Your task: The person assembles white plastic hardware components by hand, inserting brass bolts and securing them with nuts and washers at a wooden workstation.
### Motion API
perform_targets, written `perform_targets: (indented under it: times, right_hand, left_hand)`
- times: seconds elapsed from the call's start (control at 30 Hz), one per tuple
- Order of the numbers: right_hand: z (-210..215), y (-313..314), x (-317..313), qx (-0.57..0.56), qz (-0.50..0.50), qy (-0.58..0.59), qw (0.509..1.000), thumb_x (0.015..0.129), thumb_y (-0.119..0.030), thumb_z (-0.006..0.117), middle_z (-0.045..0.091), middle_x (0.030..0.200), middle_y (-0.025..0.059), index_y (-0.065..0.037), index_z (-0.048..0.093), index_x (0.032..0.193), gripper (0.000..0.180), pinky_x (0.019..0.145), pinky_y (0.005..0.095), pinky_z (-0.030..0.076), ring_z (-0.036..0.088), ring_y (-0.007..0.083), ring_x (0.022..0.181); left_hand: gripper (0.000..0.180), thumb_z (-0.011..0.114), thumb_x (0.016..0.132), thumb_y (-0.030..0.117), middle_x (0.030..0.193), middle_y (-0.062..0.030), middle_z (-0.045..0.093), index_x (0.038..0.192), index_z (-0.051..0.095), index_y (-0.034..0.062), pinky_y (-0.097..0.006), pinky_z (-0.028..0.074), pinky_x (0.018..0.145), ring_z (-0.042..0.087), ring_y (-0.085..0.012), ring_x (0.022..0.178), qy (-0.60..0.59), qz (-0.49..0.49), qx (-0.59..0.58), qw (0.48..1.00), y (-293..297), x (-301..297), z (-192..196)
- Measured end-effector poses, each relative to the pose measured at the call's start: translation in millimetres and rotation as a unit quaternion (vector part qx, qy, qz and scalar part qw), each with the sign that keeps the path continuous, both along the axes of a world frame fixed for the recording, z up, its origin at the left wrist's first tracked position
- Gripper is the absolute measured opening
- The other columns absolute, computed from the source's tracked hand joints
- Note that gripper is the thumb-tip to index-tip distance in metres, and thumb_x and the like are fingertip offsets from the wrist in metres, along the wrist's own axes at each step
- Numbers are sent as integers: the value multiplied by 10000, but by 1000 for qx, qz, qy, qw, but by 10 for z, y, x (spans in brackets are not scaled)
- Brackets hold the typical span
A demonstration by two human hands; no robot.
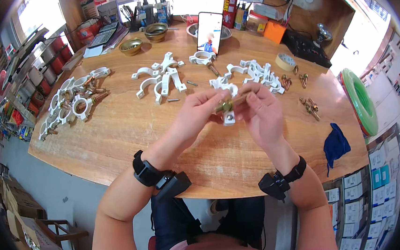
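Above the middle of the wooden table, my two hands meet over a small assembly. My left hand (200, 112) is closed, thumb and fingers pinching a white pipe clamp (229, 118), most of which the fingers hide. My right hand (264, 113) is closed on a brass-coloured anchor bolt (239, 99) that lies crosswise at the clamp's end; its tip is a little blurred. Just beyond the hands lie loose white clamp halves (225, 85). A clamp with a bolt fitted (202, 57) rests farther back, before the upright phone (209, 32).
Clamps with bolts (82, 108) are grouped at the left, and loose clamp halves (161, 78) at centre-left. Several anchor bolts (310, 108) lie at the right, near a tape roll (285, 62) and a blue cloth (336, 145). Metal bowls (131, 46) stand at the back.
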State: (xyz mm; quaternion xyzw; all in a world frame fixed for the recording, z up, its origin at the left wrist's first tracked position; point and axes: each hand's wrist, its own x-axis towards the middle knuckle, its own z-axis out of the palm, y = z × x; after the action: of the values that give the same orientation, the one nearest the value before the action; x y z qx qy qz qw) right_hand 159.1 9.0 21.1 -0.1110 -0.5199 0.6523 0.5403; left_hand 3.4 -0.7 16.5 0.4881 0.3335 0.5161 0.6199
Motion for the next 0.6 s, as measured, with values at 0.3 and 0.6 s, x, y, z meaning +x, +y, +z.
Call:
perform_targets:
  times: [0.3,0.6]
  right_hand:
    - [84,-55,-64,117,-132,-103,979,859,-59,462,578,833,94,42,500,961,148,641,240,460,560,134,713]
    - [55,73,24,199,-280,-185,921,840,-56,505,571,856,51,34,514,974,163,677,216,446,553,97,752]
  left_hand:
    - [261,507,849,303,690,3,553,855,582,53,-176,318,451,404,-48,515,-99,-67,-64,991,39,-156,66]
    - [218,545,833,217,705,-19,549,929,541,21,-197,365,450,411,-56,494,-113,-36,-69,991,109,-194,49]
